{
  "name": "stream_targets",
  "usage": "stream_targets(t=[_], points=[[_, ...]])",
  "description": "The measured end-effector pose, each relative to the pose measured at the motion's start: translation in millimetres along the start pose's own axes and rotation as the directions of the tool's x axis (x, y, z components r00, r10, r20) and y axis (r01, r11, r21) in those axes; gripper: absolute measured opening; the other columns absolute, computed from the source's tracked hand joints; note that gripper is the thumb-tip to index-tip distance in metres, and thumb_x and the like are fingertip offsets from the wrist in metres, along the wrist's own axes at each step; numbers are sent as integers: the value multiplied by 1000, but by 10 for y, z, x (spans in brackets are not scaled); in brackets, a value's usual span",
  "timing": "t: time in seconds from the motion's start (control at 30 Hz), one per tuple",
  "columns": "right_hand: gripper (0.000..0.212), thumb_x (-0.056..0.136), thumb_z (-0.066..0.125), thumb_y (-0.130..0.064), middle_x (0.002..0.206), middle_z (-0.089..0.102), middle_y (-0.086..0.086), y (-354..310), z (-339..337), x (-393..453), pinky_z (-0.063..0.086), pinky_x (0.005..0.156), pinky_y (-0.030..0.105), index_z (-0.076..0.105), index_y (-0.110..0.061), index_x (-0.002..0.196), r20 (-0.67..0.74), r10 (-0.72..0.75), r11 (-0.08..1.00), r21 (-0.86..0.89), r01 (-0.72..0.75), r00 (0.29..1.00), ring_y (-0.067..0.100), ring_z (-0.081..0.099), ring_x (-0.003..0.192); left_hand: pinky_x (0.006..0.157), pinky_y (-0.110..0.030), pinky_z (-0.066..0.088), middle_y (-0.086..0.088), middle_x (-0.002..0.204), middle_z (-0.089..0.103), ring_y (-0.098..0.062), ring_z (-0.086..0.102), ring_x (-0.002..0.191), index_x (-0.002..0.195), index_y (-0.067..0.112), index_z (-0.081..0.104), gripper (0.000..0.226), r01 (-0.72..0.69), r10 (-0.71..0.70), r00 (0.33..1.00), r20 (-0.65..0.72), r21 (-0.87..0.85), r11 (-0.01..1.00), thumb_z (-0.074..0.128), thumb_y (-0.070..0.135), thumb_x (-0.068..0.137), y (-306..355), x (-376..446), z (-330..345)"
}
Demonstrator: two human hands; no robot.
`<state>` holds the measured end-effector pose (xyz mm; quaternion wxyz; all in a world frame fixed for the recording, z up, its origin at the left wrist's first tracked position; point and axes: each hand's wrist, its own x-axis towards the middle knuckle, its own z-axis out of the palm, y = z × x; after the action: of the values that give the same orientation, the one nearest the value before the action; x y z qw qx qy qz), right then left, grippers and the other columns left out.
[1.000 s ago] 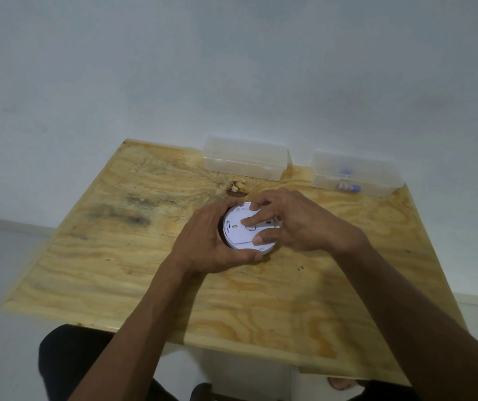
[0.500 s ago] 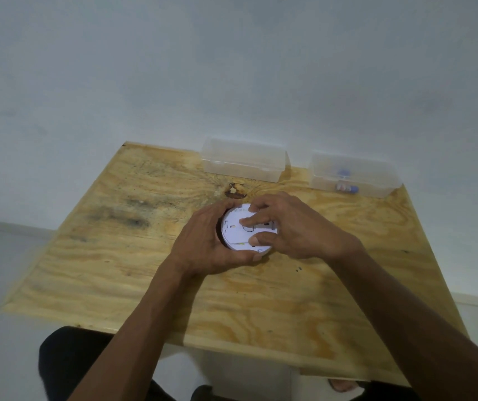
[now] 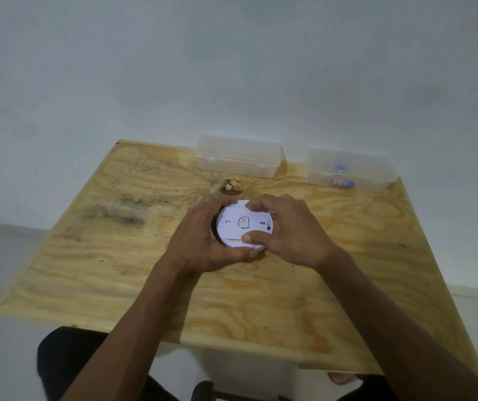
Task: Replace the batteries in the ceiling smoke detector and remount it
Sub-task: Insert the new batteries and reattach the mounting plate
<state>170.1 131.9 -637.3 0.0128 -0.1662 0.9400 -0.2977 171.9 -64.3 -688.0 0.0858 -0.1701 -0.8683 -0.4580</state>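
A round white smoke detector (image 3: 242, 224) sits back side up on the plywood table (image 3: 116, 256), near its middle. My left hand (image 3: 203, 241) curls round the detector's left and near rim. My right hand (image 3: 289, 230) grips the right side, with fingers over the far edge and the thumb pressed on the near part of the back plate. The back shows slots and a round centre mark. Batteries (image 3: 343, 182) with blue ends lie inside the clear box at the back right.
Two clear plastic boxes stand along the table's far edge by the wall: one (image 3: 239, 156) in the middle and one (image 3: 350, 169) at the right. A dark knot (image 3: 230, 188) marks the wood just beyond the detector. My legs show below the table's near edge.
My right hand's fingers have shifted from across the middle of the back plate to its far edge and right rim, uncovering the centre. The detector has stayed in place.
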Motion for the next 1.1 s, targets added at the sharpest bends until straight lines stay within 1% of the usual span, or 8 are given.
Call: stream_targets(t=[0.1, 0.2, 0.3, 0.4, 0.57, 0.7, 0.87, 1.1], points=[[56, 75, 83, -39, 105, 57, -12, -18, -11, -27, 44, 84, 30, 63, -26, 125, -6, 7, 1000, 17, -6, 1000, 13, 50, 104, 86, -35, 59, 15, 118, 70, -2, 67, 103, 127, 30, 62, 84, 5, -5, 1000, 7, -3, 1000, 90, 62, 55, 11, -3, -7], [55, 73, 84, -38, 101, 52, -16, -12, -3, -54, 50, 90, 37, 66, -25, 123, -25, 18, 997, 72, -16, 1000, 17, 56, 105, 84, -37, 59, 15, 117, 71, -3, 68, 103, 127, 30, 62, 85, 31, -31, 999, 8, 4, 1000, 93, 61, 54, -2, -8, -3], [58, 70, 87, -39, 104, 56, -16, 18, 36, -86, 52, 94, 44, 67, -27, 122, -52, 35, 987, 160, -26, 998, 18, 59, 109, 84, -32, 59, 16, 117, 70, -2, 67, 104, 129, 31, 61, 86, 30, -31, 999, 16, 20, 999, 91, 63, 54, 13, -20, -20], [60, 66, 89, -38, 117, 64, -6, 76, 68, -111, 54, 94, 44, 67, -30, 121, -74, 48, 966, 259, -28, 996, 17, 60, 112, 82, -23, 56, 21, 115, 69, 2, 66, 102, 125, 34, 61, 81, 22, -22, 1000, 15, 17, 1000, 92, 59, 55, 59, -29, -48], [58, 68, 91, -22, 124, 66, 1, 136, 68, -151, 55, 96, 41, 68, -20, 121, -104, 31, 932, 362, 9, 994, 13, 61, 117, 82, -26, 58, 19, 115, 70, 4, 66, 102, 124, 38, 60, 80, 26, -26, 999, 22, 9, 1000, 89, 61, 54, 82, -29, -53], [57, 70, 89, -20, 124, 67, 1, 130, 50, -117, 55, 96, 41, 67, -19, 122, -97, 15, 946, 325, 17, 995, 12, 62, 116, 85, -29, 59, 17, 114, 72, 1, 68, 102, 126, 33, 62, 83, 42, -41, 999, 11, -13, 999, 92, 58, 53, 75, -31, -28], [57, 75, 86, -27, 130, 65, -1, 83, -1, -69, 53, 94, 40, 65, -18, 127, -44, -33, 985, 168, 40, 998, 15, 60, 114, 85, -30, 59, 16, 113, 73, -2, 69, 101, 126, 31, 64, 82, 40, -40, 999, 12, -25, 999, 92, 56, 53, 71, -35, -33], [53, 76, 84, -29, 131, 64, -4, 66, -55, -39, 51, 94, 34, 66, -21, 126, -1, -40, 992, 120, 40, 999, 14, 57, 116, 83, -31, 59, 17, 112, 73, -4, 70, 101, 124, 31, 64, 77, 11, -11, 1000, 7, -29, 1000, 97, 45, 56, 91, -34, -41]])
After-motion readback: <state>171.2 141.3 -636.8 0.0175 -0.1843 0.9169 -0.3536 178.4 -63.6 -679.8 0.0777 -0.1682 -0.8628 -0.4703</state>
